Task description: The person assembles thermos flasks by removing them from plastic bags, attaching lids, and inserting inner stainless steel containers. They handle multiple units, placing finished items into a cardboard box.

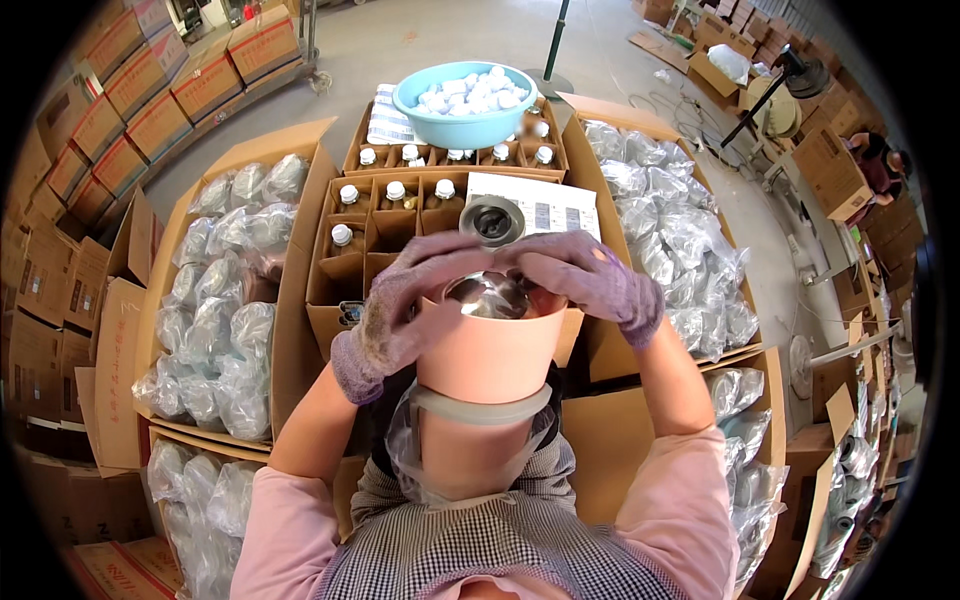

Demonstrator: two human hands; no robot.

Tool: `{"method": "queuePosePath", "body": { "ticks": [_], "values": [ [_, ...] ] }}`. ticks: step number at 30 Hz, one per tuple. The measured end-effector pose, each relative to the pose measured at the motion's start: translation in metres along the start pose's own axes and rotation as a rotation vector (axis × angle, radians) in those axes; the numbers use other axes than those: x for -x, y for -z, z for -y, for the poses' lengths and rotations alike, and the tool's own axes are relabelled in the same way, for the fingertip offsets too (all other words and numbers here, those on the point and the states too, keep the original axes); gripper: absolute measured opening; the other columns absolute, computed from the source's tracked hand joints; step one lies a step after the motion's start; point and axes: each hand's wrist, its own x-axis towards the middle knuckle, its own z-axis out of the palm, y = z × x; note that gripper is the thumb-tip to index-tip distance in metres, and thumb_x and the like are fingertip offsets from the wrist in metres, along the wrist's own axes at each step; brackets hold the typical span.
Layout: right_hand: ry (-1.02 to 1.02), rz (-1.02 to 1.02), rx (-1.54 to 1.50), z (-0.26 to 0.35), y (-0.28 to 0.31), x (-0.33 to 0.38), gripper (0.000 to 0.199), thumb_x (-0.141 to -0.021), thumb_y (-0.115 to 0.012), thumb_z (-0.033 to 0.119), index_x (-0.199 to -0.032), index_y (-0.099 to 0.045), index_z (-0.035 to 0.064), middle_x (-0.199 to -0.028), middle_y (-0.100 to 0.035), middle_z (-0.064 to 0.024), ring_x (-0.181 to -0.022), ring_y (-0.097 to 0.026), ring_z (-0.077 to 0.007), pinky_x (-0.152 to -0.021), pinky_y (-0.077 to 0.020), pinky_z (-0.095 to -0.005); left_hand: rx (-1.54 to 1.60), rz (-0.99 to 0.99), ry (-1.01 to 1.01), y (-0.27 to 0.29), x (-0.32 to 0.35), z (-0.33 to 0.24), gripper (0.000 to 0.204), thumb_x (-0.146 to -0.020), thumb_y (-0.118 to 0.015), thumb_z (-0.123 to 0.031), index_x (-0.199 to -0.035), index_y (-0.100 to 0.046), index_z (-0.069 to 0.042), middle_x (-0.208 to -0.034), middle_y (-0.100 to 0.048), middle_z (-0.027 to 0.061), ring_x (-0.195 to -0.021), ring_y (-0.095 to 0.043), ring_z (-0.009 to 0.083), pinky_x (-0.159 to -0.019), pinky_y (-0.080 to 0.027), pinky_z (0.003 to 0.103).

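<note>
A salmon-pink plastic bucket (490, 355) stands in front of my chest, with a clear plastic bag hanging under its rim. Both of my hands wear purple knit gloves. My left hand (405, 305) grips the bucket's left rim with the fingers curled over it. Resting on the right rim, my right hand (585, 275) pinches a shiny silvery piece (490, 297) at the bucket's mouth. Just beyond the hands a round grey cap (492, 220) lies on a white printed sheet (540, 205).
A divided cardboard carton (385, 215) ahead holds several brown bottles with white caps. A blue basin (465, 100) of white caps sits on its far end. Open boxes of clear bagged items stand left (225, 290) and right (670, 240). Stacked cartons line the left wall.
</note>
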Motion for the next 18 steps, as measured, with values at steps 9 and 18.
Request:
{"method": "queuePosePath", "body": {
  "ticks": [9, 18],
  "values": [
    [0.118, -0.388, 0.133, -0.026, -0.055, 0.025, 0.046, -0.069, -0.077, 0.026, -0.107, -0.069, 0.0017, -0.082, -0.066, -0.0142, -0.077, -0.065, -0.027, -0.067, -0.05, -0.038, -0.307, 0.027, -0.014, -0.011, 0.007, 0.013, 0.055, -0.08, -0.075, -0.043, -0.114, -0.07, 0.001, -0.114, -0.067, 0.0142, -0.093, -0.065, 0.0188, -0.074, -0.051, 0.027],
    [0.004, -0.323, 0.172, -0.007, -0.061, 0.027, 0.035, -0.078, -0.073, 0.03, -0.095, -0.068, -0.0003, -0.074, -0.065, -0.0155, -0.069, -0.062, -0.0329, -0.065, -0.0484, -0.0413, -0.346, -0.011, 0.039, -0.018, 0.017, 0.018, 0.04, -0.093, -0.063, -0.035, -0.106, -0.073, 0.002, -0.103, -0.071, 0.0164, -0.079, -0.068, 0.019, -0.065, -0.051, 0.028]
  ]
}}
